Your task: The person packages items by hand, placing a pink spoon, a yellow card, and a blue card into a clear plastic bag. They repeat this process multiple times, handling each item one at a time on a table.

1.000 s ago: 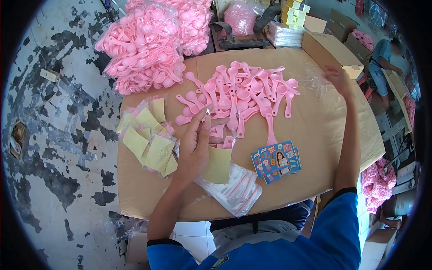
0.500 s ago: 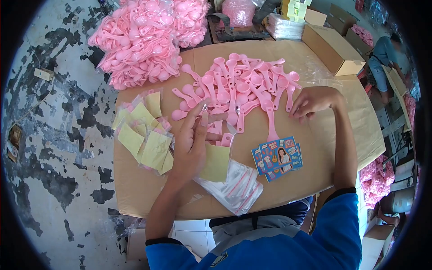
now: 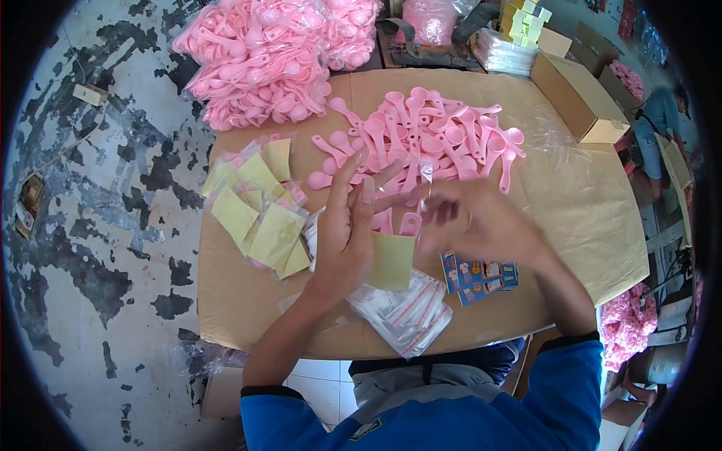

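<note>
My left hand (image 3: 350, 244) holds a clear plastic bag (image 3: 420, 239) with its fingers pointing up the table. Inside the bag are a plain yellowish card (image 3: 392, 261) and pink measuring spoons (image 3: 410, 224), their handle ends showing above the card. My right hand (image 3: 485, 222) is at the bag's right edge, fingers curled and smeared by motion. Beneath the bag lies a stack of clear resealable bags (image 3: 410, 319). Printed blue cards (image 3: 481, 278) sit partly under my right hand. Beyond both hands spreads a heap of loose pink spoons (image 3: 451, 135).
Several filled packets with yellowish cards (image 3: 256, 210) lie at the table's left. Large bags of pink spoons (image 3: 256, 68) are piled at the back left. A cardboard box (image 3: 579, 98) stands at the back right. Another person (image 3: 654, 135) is at the far right.
My right hand has moved left from beside the spoon heap to the bag's edge, now covering part of the blue cards. My left hand still holds the bag. The whole view has shifted slightly.
</note>
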`<move>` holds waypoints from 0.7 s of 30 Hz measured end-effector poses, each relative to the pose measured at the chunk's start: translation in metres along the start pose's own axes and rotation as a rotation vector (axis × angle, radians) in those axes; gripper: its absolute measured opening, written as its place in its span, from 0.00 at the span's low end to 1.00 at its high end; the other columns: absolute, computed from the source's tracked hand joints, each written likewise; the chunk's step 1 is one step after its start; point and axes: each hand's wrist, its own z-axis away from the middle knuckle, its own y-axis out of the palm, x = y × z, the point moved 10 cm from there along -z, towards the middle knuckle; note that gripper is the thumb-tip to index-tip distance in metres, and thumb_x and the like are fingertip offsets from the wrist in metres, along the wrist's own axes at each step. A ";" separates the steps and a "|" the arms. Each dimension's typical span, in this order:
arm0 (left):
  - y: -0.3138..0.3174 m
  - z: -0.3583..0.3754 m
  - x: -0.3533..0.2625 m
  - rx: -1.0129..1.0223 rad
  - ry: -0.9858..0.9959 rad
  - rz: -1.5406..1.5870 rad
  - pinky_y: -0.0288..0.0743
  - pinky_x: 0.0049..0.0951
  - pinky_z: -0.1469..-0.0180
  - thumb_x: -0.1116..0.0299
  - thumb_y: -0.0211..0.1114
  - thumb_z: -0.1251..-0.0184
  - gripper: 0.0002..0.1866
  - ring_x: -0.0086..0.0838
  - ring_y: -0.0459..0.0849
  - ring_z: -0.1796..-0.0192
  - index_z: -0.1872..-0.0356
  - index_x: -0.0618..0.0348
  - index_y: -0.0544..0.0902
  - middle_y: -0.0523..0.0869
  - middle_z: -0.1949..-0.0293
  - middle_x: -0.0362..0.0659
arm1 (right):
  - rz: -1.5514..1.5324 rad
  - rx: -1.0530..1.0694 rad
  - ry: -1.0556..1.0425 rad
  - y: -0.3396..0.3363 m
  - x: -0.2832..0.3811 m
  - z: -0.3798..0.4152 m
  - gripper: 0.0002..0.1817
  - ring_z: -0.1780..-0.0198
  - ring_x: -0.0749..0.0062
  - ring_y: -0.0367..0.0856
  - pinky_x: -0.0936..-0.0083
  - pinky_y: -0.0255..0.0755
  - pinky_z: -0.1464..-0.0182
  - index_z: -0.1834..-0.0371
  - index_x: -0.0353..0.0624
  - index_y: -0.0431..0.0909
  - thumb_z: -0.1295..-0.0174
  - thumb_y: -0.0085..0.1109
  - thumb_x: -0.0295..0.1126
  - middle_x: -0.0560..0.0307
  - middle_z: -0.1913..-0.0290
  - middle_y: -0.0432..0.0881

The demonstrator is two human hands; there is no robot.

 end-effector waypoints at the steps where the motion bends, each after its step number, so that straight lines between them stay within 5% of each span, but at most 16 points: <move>1: -0.001 0.000 -0.002 -0.014 0.005 0.022 0.78 0.27 0.47 0.64 0.41 0.19 0.24 0.38 0.84 0.46 0.27 0.59 0.54 0.75 0.37 0.56 | -0.031 -0.008 0.009 0.008 0.001 -0.001 0.17 0.68 0.83 0.78 0.81 0.72 0.65 0.48 0.38 0.80 0.41 0.66 0.27 0.61 0.71 0.82; 3: 0.000 0.000 -0.005 -0.039 0.014 0.070 0.76 0.24 0.49 0.66 0.42 0.19 0.26 0.34 0.84 0.46 0.27 0.61 0.50 0.76 0.37 0.55 | -0.093 -0.024 0.033 0.020 -0.004 -0.002 0.20 0.71 0.86 0.77 0.83 0.71 0.67 0.46 0.39 0.80 0.42 0.69 0.27 0.62 0.73 0.82; 6: 0.003 0.002 -0.003 -0.119 -0.058 0.219 0.77 0.23 0.51 0.62 0.45 0.20 0.24 0.29 0.84 0.50 0.30 0.63 0.60 0.80 0.42 0.52 | -0.240 -0.155 0.100 0.006 -0.018 0.000 0.18 0.77 0.90 0.70 0.84 0.66 0.73 0.46 0.44 0.81 0.40 0.68 0.31 0.66 0.81 0.77; 9: 0.008 0.006 0.026 0.087 -0.275 0.111 0.77 0.20 0.55 0.59 0.48 0.21 0.22 0.20 0.83 0.57 0.37 0.65 0.72 0.85 0.52 0.46 | -0.322 -0.217 0.133 0.001 -0.025 0.003 0.19 0.76 0.93 0.68 0.85 0.65 0.73 0.46 0.45 0.82 0.42 0.69 0.27 0.69 0.81 0.75; 12: 0.009 0.009 0.027 0.034 -0.308 0.173 0.75 0.17 0.62 0.56 0.49 0.21 0.22 0.14 0.80 0.64 0.45 0.65 0.80 0.86 0.62 0.39 | -0.407 -0.244 0.112 0.005 -0.029 0.004 0.18 0.75 0.93 0.67 0.87 0.65 0.72 0.46 0.44 0.82 0.42 0.69 0.26 0.71 0.79 0.75; 21: 0.010 0.010 0.023 0.057 -0.220 0.121 0.70 0.15 0.67 0.58 0.47 0.20 0.22 0.11 0.76 0.67 0.39 0.64 0.76 0.84 0.65 0.35 | -0.519 -0.177 0.152 0.011 -0.036 0.001 0.14 0.71 0.92 0.72 0.87 0.69 0.67 0.48 0.40 0.82 0.37 0.64 0.26 0.66 0.71 0.81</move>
